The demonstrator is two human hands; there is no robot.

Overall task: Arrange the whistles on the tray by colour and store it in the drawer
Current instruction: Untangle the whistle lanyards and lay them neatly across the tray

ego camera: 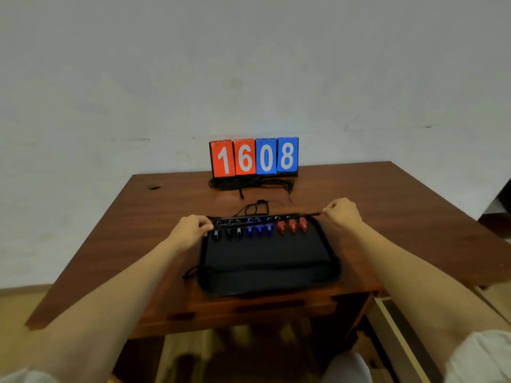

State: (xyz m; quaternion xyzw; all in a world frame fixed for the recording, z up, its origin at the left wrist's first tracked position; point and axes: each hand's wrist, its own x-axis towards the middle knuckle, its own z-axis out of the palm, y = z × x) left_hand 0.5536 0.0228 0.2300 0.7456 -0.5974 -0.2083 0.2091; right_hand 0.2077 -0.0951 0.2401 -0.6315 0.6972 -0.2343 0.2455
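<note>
From where I stand, both hands are on the far rim of the black tray (265, 261), one at each end. The left hand (193, 230) has its fingers curled over the far left corner. The right hand (343, 212) pinches the thin far right end of the same rim. Neither hand holds a whistle.

Between the two grips runs the whole row, just on the near side of the rim. There are three black whistles (228, 233) beside the left hand, three blue whistles (260, 229) in the middle, and three red whistles (292, 225) nearest the right hand. I take the sorting by colour to be done. I think the hold on both ends is meant to keep the tray level, so the groups do not slide into each other when it is lifted or drawn.

The tray looks soft-sided and lies flat on the wooden desk (401, 217). It may sag if it is lifted by that one edge alone.

Beyond the hands, well apart from them, a score board (254, 157) reading 1608 stands at the back. A tangle of black cords (249, 183) lies at its foot. A loose cord (257, 205) lies just past the rim, and it might snag.

The drawer front (249, 309) sits below the tray's near edge, towards the person. It looks closed, so storing the tray has not begun.
</note>
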